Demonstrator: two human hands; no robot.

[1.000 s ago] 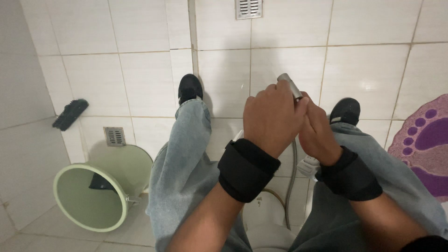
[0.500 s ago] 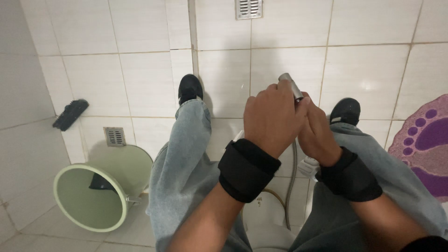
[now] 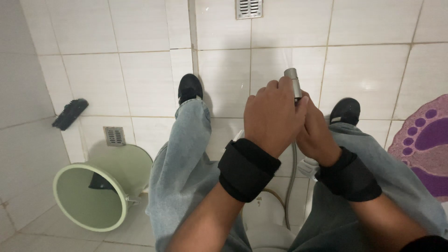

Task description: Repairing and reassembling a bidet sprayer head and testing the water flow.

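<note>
Head view: a metal spray nozzle (image 3: 293,83) stands nearly upright in the middle of the frame, its silver tip poking above both fists, its grey hose (image 3: 291,184) dropping between the knees. The left hand (image 3: 273,116) is curled tight around the nozzle from the left, knuckles toward the camera; the right hand (image 3: 317,133) is clasped on it just below and behind, the two hands touching. Both wrists wear black bands. Jeans-clad legs spread to either side, with black shoes (image 3: 190,87) on white floor tiles. A pale green bucket (image 3: 91,193) sits at lower left beside a small floor drain (image 3: 114,136); a black brush (image 3: 70,113) lies near the left wall. A purple mat (image 3: 422,144) borders the right edge.
</note>
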